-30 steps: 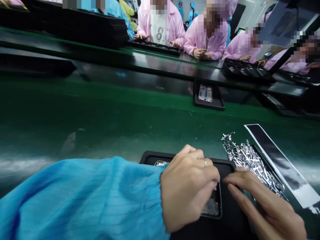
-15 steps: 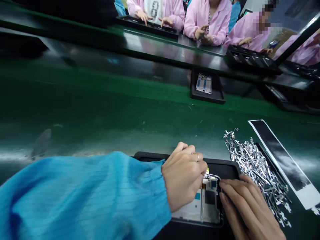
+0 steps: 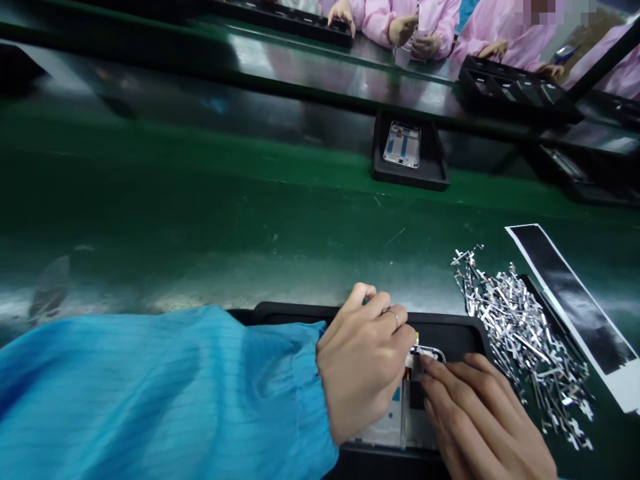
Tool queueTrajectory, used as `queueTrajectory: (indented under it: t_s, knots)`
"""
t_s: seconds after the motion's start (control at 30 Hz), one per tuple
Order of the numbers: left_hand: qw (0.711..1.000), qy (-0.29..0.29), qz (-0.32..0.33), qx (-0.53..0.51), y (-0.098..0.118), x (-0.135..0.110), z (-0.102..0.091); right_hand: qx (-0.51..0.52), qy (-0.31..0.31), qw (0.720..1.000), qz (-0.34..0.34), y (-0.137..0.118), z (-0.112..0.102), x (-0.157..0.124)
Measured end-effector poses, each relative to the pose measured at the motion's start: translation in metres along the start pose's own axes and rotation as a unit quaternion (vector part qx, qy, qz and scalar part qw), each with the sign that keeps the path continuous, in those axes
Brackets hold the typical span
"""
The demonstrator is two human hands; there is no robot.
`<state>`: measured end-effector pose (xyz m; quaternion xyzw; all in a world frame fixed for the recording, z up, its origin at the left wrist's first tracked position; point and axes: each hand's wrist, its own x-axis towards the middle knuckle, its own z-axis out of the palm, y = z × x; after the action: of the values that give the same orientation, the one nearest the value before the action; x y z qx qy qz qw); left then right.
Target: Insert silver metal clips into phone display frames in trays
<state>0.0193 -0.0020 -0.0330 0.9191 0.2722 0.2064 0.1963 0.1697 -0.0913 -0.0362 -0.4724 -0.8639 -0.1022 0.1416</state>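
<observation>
Fingers of the right hand [image 3: 485,413] have slid leftward from the side edge of the phone frame [image 3: 393,423] onto its upper end, next to the left hand [image 3: 367,367], which stays over that end. Right-hand fingers lie close together, slightly bent, their tips touching the frame; whether they pinch anything is hidden. Left-hand fingers curl inward, tips out of sight, so its hold cannot be told; a small yellow bit [image 3: 417,339] shows beside them. Both hands partly cover the frame, which lies beneath them in a black tray [image 3: 465,323] on the green counter [image 3: 200,220]. Right of the tray sits a heap of silvery strips [image 3: 525,333]. Farther off, a smaller tray [image 3: 435,175] holds another frame [image 3: 403,143].
</observation>
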Motion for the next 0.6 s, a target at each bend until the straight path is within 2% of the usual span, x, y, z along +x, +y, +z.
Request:
queueTrajectory:
  t_s: [0.13, 0.23, 0.47, 0.6]
  knots:
    - [1.0, 0.015, -0.007, -0.001, 0.001, -0.002, 0.001, 0.022, 0.053, 0.996, 0.062, -0.009, 0.006, 0.005]
    - [1.0, 0.017, -0.008, -0.006, 0.001, -0.002, 0.002, 0.03, 0.065, 0.994, 0.081, -0.013, 0.008, 0.007]
    - [1.0, 0.012, -0.006, 0.002, 0.0, -0.002, 0.002, 0.02, 0.056, 0.996, 0.073, -0.012, 0.009, 0.006]
    - [0.999, 0.025, 0.018, 0.005, -0.001, -0.002, 0.003, 0.017, 0.064, 0.995, 0.072, -0.011, 0.01, 0.006]
